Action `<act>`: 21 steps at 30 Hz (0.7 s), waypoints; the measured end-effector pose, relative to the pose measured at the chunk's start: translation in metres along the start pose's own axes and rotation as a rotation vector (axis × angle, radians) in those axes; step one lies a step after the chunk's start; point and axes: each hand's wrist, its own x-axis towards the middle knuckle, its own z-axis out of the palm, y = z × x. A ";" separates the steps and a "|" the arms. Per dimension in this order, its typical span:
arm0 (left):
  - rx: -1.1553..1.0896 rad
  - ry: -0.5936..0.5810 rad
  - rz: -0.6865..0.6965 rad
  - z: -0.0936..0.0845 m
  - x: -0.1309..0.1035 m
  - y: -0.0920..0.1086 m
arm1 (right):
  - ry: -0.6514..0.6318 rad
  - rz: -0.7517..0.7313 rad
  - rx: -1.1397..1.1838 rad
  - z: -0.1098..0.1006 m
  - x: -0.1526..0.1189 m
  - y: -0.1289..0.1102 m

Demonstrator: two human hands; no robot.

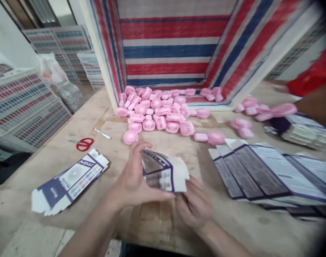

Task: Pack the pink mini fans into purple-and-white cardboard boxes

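Between my hands is a small cardboard box (163, 171), dark blue and white, with white flaps sticking out at its right end. My left hand (135, 176) grips it, fingers along the far side and thumb along the near edge. At the flap end, my right hand (196, 203) has its fingers curled together close to the box; blur and the box hide whether they pinch a flap. Beyond the box lies a heap of pink mini fans (160, 110). Flattened printed boxes (72, 178) lie to the left, and a larger overlapping stack of flat boxes (261, 171) lies to the right.
Red-handled scissors (85, 144) and a small white strip (102, 133) lie at the left. A big container lined with striped cloth (171, 53) stands behind the fans. At the right, a co-worker's arm (316, 107) reaches in near more pink fans. Striped crates (24, 107) stand beyond the table.
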 end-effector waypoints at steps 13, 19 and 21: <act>-0.311 0.484 -0.009 0.087 0.013 0.035 | 0.354 0.213 0.042 -0.017 -0.017 0.009; -0.174 0.325 0.110 0.101 -0.003 0.040 | 0.350 0.312 0.158 -0.036 -0.008 0.019; -0.170 0.330 0.126 0.104 0.000 0.035 | 0.392 0.334 0.192 -0.033 -0.005 0.020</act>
